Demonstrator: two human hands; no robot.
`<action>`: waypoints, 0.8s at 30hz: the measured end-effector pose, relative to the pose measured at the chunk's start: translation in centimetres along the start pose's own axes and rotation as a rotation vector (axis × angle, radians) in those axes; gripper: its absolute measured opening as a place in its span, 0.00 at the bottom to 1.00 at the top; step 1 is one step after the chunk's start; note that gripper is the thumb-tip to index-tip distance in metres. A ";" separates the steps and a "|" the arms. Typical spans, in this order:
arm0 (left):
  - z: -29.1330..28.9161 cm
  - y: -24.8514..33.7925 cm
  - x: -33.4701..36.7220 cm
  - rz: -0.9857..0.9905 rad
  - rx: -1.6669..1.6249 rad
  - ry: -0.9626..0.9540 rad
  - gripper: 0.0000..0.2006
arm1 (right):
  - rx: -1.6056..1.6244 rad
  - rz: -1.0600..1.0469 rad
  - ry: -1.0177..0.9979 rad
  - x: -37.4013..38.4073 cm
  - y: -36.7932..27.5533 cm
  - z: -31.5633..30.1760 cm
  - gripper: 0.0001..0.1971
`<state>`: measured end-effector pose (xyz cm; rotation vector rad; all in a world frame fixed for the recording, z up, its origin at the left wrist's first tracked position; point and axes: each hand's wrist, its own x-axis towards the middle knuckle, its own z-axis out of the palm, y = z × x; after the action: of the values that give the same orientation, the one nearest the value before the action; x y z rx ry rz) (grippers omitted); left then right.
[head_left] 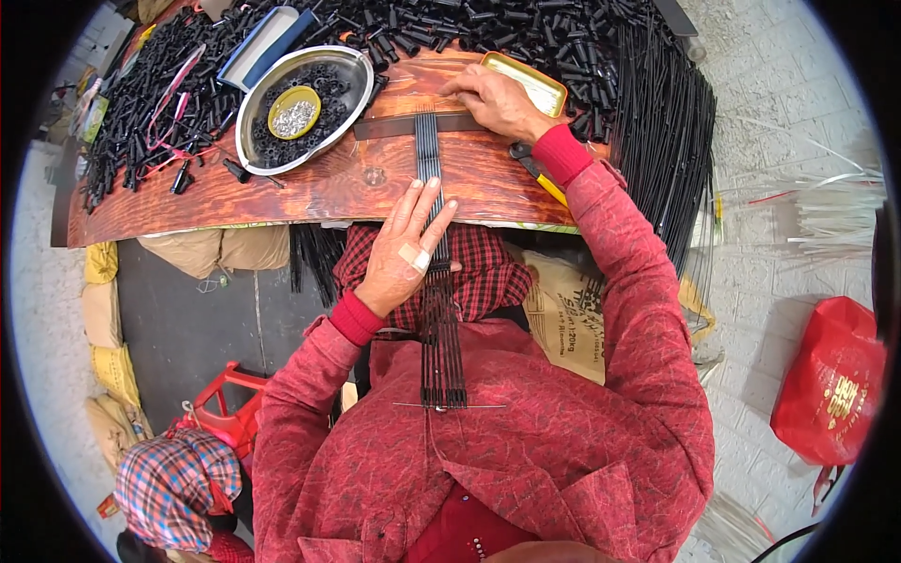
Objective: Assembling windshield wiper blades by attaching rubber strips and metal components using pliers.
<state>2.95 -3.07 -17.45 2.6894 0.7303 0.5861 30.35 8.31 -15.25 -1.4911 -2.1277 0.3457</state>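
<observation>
While the left hand [402, 251] is lying straight-fingered over one bundle of black rods [442, 347] crossing one dark bar [385, 127], the right hand [502, 103] is sitting bent-fingered nearby; whether either is pinching, I cannot tell. If left pressure eases, rods could be slipping askew; one steel bowl [356, 86], one yellow tin [533, 86] and one pair of pliers [539, 174] are lying around.

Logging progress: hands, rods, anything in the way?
Left hand over rods. Right hand by tin. Rods across bar. Pliers by right cuff, clear of rods.
</observation>
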 end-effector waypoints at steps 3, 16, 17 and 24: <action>-0.1 0.2 0.1 -0.016 -0.012 -0.012 0.43 | 0.021 0.044 -0.071 0.1 -0.2 0.2 0.11; 0.0 0.0 0.0 -0.021 -0.018 -0.009 0.44 | 0.242 0.201 -0.115 0.6 1.0 2.0 0.16; 0.0 0.1 0.0 -0.019 -0.014 -0.006 0.44 | 0.242 0.202 -0.115 0.5 1.2 2.1 0.16; 0.2 0.0 -0.1 -0.027 -0.013 -0.001 0.44 | 0.321 0.218 -0.097 0.5 0.9 2.4 0.14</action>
<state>2.98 -3.13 -17.62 2.6637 0.7587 0.5812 29.61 9.31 -17.55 -1.5393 -1.8720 0.8127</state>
